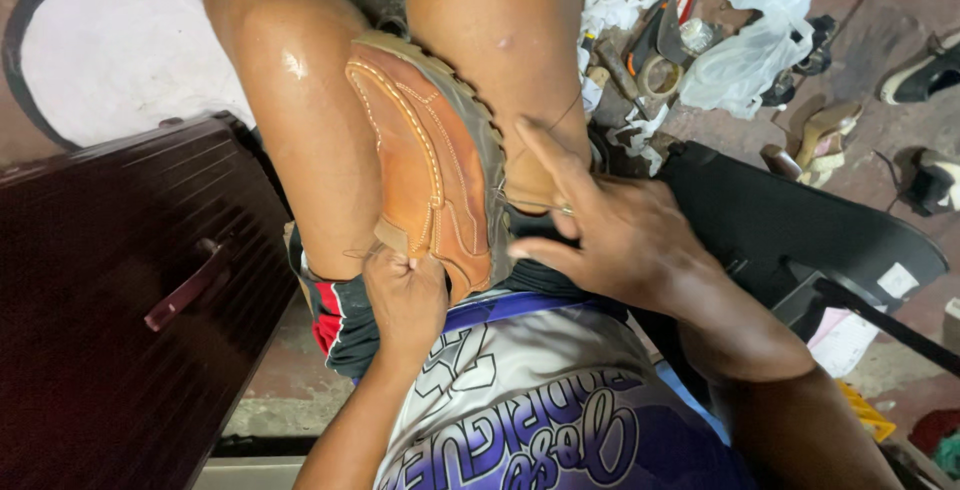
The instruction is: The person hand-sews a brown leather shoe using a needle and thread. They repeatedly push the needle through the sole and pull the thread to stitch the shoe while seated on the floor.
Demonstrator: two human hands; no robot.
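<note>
A tan leather shoe (430,160) with pale stitching is clamped between my knees, sole side turned to the right. My left hand (405,295) is closed on the shoe's heel end at the bottom. My right hand (600,225) rests against the shoe's sole edge with fingers spread, a thin thread (545,130) running up from it along my right knee. A fine needle seems to lie under the fingers, but it is hard to make out.
A dark wooden cabinet (110,300) with a handle stands at my left. A black chair seat (800,220) is at the right. Tools, tape, rags and a clear plastic bag (750,50) litter the floor beyond, with other shoes (930,70) at far right.
</note>
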